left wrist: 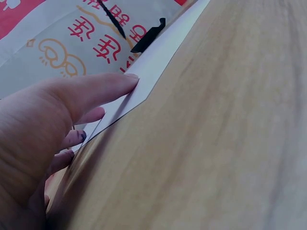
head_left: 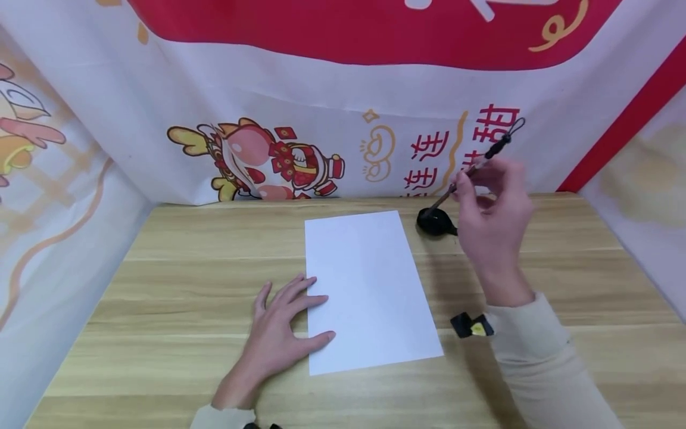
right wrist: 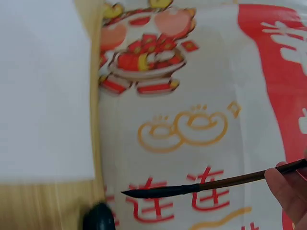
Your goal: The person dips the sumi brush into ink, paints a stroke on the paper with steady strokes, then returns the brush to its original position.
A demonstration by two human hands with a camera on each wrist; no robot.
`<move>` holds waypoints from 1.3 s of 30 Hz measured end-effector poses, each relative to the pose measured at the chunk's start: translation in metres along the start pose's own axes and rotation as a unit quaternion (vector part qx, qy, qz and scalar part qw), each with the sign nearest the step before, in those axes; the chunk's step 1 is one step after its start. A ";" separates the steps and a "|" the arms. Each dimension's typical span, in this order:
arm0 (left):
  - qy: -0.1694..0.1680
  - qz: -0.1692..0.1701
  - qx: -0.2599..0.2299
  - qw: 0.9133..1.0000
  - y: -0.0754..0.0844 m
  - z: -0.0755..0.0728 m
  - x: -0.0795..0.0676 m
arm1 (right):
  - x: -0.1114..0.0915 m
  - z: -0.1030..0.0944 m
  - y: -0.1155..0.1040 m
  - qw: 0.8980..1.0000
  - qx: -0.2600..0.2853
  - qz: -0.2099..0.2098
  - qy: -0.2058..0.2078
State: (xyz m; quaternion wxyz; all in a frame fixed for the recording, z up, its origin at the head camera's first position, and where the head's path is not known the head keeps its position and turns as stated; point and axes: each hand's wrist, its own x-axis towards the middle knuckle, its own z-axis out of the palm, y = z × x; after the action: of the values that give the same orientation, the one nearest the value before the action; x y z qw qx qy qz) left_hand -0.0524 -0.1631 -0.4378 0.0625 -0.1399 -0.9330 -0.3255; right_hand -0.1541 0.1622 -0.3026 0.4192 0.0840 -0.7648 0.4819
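Observation:
A white sheet of paper point(head_left: 370, 292) lies on the wooden table. Along its left edge my left hand point(head_left: 281, 330) rests with fingers spread, the thumb and some fingertips on the paper; the left wrist view shows the thumb point(left wrist: 105, 91) near the sheet's corner. My right hand point(head_left: 495, 208) grips a writing brush point(head_left: 471, 170) by its handle, slanted with the tip down. In the head view the tip is at a small black ink dish point(head_left: 435, 223) right of the paper's top. Dark, pointed bristles point(right wrist: 163, 191) show in the right wrist view.
Printed cloth point(head_left: 300, 83) with red lettering and cartoon figures hangs behind the wooden table point(head_left: 187, 286). More cloth stands at the left point(head_left: 59, 179) and right sides. A small black and yellow piece point(head_left: 471, 325) is beside the right sleeve.

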 end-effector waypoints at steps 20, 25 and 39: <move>-0.015 -0.012 0.022 1.000 -0.004 0.003 0.006 | -0.061 0.033 -0.063 0.982 0.139 0.102 0.074; -0.012 -0.009 0.020 1.000 -0.002 0.004 0.004 | -0.066 0.039 -0.062 0.982 0.147 0.102 0.064; -0.021 -0.021 0.014 0.999 0.001 0.000 0.001 | -0.084 0.069 -0.065 0.972 0.211 0.105 -0.007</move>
State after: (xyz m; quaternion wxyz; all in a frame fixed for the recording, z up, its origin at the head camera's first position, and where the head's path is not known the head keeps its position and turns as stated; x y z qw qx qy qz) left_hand -0.0534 -0.1620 -0.4368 0.0383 -0.1260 -0.9413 -0.3109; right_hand -0.1049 0.0496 -0.3327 0.3341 0.0932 -0.6536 0.6726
